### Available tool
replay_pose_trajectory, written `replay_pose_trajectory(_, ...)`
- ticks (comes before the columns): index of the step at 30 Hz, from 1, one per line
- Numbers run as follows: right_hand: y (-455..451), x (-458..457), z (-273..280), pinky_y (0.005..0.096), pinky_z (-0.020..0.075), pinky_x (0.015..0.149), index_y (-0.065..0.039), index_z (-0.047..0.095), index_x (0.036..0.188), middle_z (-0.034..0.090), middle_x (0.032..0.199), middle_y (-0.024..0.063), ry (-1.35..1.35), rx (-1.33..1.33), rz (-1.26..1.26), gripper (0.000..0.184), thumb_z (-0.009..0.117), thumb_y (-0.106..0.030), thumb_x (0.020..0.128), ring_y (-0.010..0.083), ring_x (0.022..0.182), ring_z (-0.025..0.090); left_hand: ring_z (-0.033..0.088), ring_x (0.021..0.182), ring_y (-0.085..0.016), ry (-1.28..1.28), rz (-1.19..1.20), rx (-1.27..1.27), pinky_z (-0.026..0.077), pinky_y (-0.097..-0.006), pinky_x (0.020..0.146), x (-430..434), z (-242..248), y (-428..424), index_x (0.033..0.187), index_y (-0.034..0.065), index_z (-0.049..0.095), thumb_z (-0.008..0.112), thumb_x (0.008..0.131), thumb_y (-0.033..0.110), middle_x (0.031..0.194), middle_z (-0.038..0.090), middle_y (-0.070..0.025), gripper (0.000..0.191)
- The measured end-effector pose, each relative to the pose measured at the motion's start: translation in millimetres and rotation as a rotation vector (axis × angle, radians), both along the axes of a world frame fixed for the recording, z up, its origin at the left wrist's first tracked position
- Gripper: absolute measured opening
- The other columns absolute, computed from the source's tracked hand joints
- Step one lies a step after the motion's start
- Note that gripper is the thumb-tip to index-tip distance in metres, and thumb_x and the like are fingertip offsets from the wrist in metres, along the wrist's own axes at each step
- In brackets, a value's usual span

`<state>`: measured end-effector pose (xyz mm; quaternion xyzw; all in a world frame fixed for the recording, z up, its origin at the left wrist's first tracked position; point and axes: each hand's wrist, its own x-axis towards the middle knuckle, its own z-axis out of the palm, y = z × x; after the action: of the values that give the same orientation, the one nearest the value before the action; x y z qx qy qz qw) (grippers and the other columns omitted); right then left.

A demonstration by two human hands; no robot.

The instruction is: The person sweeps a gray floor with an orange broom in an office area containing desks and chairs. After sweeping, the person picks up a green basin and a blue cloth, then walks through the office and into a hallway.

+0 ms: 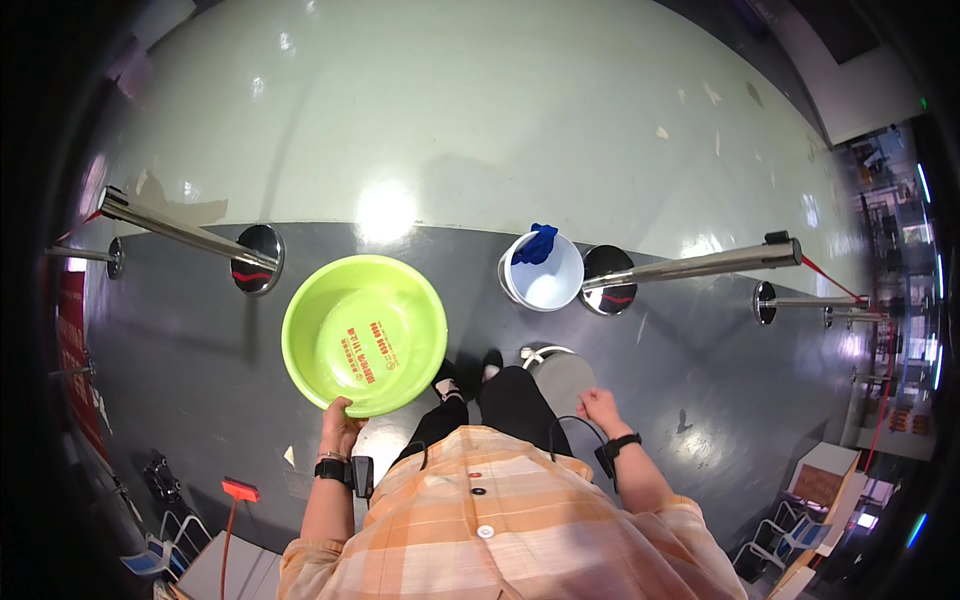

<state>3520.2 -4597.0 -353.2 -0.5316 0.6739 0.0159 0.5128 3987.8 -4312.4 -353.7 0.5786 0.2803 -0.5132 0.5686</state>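
Observation:
A light-green plastic basin with red printing on its inner bottom is before me on the left. My left hand grips its near rim, thumb on top and fingers beneath. Nothing else shows inside the basin. My right hand is loosely closed over the floor on the right, with nothing visible in it. Just beyond that hand is a round grey-topped object with a white edge, partly hidden by my leg. Farther forward, a white plastic bucket has a dark blue cloth draped over its rim.
Chrome stanchion posts stand left and right on round bases; the right base adjoins the bucket. Behind at left are an orange-red broom and a chair. Another chair stands by a box at right.

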Motion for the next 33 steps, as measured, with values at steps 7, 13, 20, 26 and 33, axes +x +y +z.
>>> replay_pose_trajectory(7,-172,85,-43,0.0249,0.0474,0.048,-0.002,0.063,0.090,0.068,0.079,0.0077,-0.052,0.066,-0.113,0.019,0.057,-0.020,0.088,0.0144,0.062,0.066,0.061,0.098,-0.027,-0.080,0.117,0.040,0.052,-0.0406,0.074,-11,26,7,0.120,0.0035,0.048,0.051,0.078,0.012,0.115,0.059,-0.0115,0.043)
replay_pose_trajectory(13,-291,146,-145,0.0255,0.0446,0.050,-0.007,0.063,0.100,0.064,0.091,0.0017,-0.021,0.124,-0.247,0.029,0.064,-0.031,0.084,0.0136,0.072,0.064,0.059,0.107,-0.031,-0.148,0.256,0.231,0.051,-0.0494,0.085,-39,67,-15,0.126,0.0004,0.046,0.048,0.077,0.010,0.119,0.058,-0.0123,0.050)
replay_pose_trajectory(20,-371,205,-233,0.0369,0.0482,0.064,-0.012,0.053,0.126,0.053,0.115,0.0079,0.020,0.196,-0.379,0.062,0.067,-0.053,0.081,0.0224,0.091,0.056,0.055,0.113,-0.030,0.018,0.437,0.262,0.044,-0.0431,0.100,-54,73,-35,0.125,-0.0030,0.050,0.049,0.075,0.006,0.122,0.058,-0.0128,0.050)
replay_pose_trajectory(26,-410,241,-304,0.0428,0.0514,0.075,-0.004,0.053,0.115,0.056,0.099,0.0111,-0.072,0.262,-0.544,0.050,0.057,-0.047,0.091,0.0241,0.087,0.061,0.058,0.110,-0.031,0.033,0.526,0.260,0.046,-0.0432,0.098,-56,67,-61,0.126,-0.0030,0.049,0.051,0.074,0.003,0.123,0.058,-0.0142,0.052)
replay_pose_trajectory(33,-399,213,-287,0.0309,0.0466,0.049,-0.010,0.055,0.089,0.050,0.066,0.0025,0.034,0.179,-0.513,0.028,0.057,-0.038,0.090,0.0130,0.049,0.047,0.061,0.106,-0.028,0.021,0.571,0.326,0.051,-0.0431,0.092,-78,65,-86,0.124,-0.0008,0.051,0.052,0.077,0.000,0.118,0.061,-0.0134,0.047)
